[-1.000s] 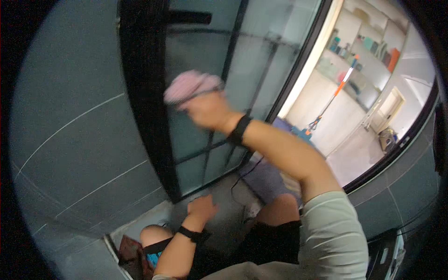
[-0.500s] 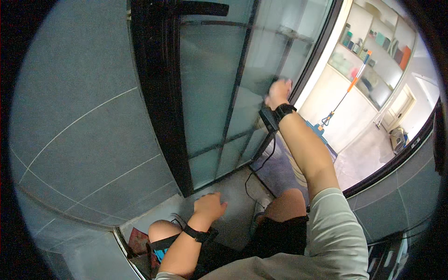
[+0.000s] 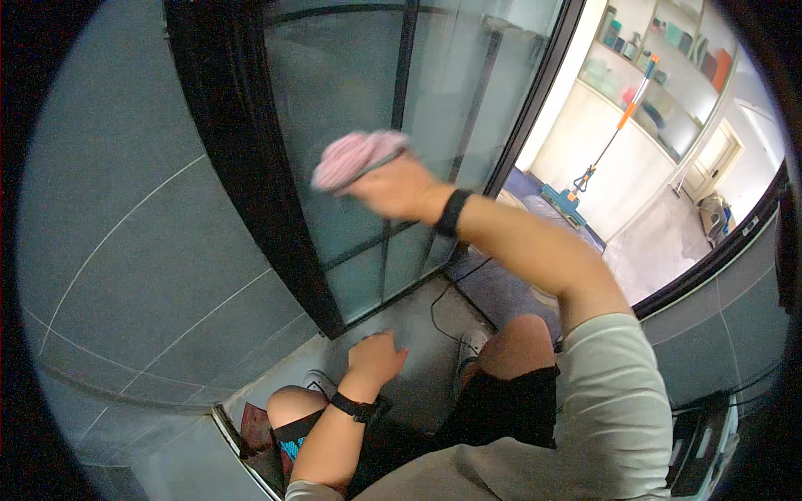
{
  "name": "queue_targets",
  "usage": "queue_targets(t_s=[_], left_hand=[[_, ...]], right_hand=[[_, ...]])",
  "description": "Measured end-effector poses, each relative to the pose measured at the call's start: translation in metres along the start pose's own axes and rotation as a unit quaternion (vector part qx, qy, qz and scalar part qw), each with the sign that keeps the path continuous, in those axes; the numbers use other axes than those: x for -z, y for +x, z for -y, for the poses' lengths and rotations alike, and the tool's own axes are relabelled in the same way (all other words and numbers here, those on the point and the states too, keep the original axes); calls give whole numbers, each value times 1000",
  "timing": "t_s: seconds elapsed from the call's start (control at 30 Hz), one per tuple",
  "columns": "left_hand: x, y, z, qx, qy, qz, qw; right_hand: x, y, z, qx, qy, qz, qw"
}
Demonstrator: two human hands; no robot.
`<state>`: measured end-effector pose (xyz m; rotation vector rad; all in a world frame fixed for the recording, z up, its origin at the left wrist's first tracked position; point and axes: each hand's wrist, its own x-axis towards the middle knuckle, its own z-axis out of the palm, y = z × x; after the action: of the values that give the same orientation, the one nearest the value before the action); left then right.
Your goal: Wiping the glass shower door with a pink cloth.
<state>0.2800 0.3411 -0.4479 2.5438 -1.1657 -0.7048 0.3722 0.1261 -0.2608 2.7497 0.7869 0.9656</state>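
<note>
My right hand, blurred by motion, is closed on a pink cloth with a grey edge. Arm stretched forward, I have it at the frosted glass door, over the left pane; whether the cloth presses on the glass I cannot tell. My left hand hangs low between my knees with nothing visible in it. Its thumb stands apart, while the other fingers bend away and are partly hidden. Both wrists wear black bands.
Grey wall tiles rise on the left beside the black door frame. A black cord runs down to the floor by my shoe. Through the doorway stand a flat mop and shelves with bottles.
My right hand has swung left across the glass, from near the door's right edge to the left pane, and the pink cloth now shows. My left hand has barely moved.
</note>
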Motion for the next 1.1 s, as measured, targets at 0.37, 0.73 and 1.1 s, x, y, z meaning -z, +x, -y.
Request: queue_targets(t_s=[0.37,0.73,1.1], left_hand=[[10,20,-29,-54,34,8,998],[0,3,-4,-3,33,20,999],[-25,8,13,37,53,29,997]], right_hand=[[-34,-244,-247,-572,-26,-349,742],[-17,9,17,-204,45,-120,971],[-33,-79,-62,-300,-33,-80,950]])
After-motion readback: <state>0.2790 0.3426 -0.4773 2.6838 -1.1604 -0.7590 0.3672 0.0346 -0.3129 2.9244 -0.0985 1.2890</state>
